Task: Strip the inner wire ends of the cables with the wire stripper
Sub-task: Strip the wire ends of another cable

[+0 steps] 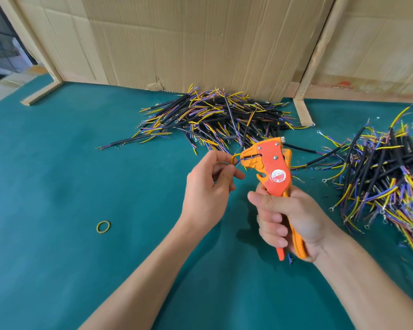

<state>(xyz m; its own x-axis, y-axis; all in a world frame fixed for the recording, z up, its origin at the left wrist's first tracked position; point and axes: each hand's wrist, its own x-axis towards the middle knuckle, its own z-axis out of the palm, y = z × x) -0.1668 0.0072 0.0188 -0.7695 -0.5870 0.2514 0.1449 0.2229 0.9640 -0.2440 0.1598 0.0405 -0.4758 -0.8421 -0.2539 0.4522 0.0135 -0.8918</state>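
Note:
My right hand [289,217] grips the handles of an orange wire stripper [271,163], held upright above the green table with its jaws pointing left. My left hand [210,184] pinches the thin inner wires [308,160] of a cable and holds their ends in the stripper's jaws. A yellow wire loops up just left of the jaws. The rest of that cable is hidden behind my left hand.
A heap of black cables with yellow, blue and purple inner wires [215,117] lies at the back centre against a cardboard wall [200,44]. A second heap [386,177] fills the right side. A yellow rubber band [103,226] lies on the green mat [57,175].

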